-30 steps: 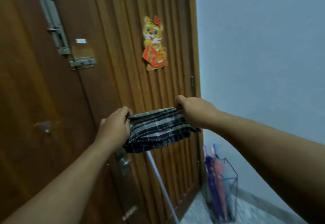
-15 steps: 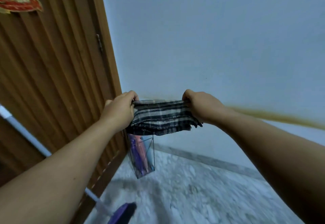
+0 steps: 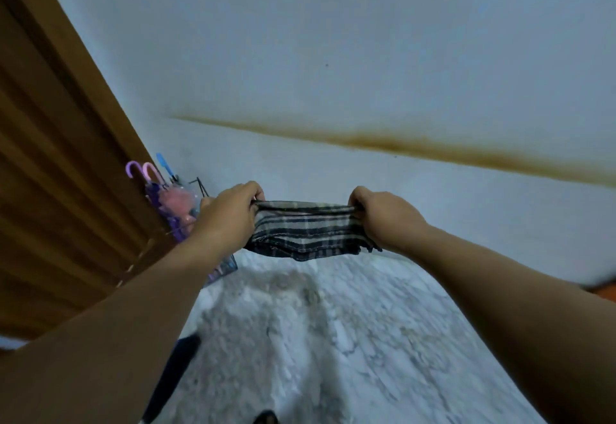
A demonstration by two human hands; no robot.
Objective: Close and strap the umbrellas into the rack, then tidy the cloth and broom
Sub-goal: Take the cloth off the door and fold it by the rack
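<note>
A folded plaid cloth [image 3: 305, 230], soft woven fabric with dark and pale stripes, hangs stretched between two bare hands. The left hand [image 3: 230, 215] pinches its left end and the right hand [image 3: 383, 217] pinches its right end, each grip closed tight on the upper edge, so the cloth sags in layered folds below the knuckles. Behind the left hand, a clear rack [image 3: 230, 265] on the speckled stone floor [image 3: 333, 340] holds closed umbrellas [image 3: 173, 203] with curved purple and pink handles, beside a ribbed wooden door [image 3: 60, 173]. A brown smear [image 3: 400, 143] crosses the pale wall.
</note>
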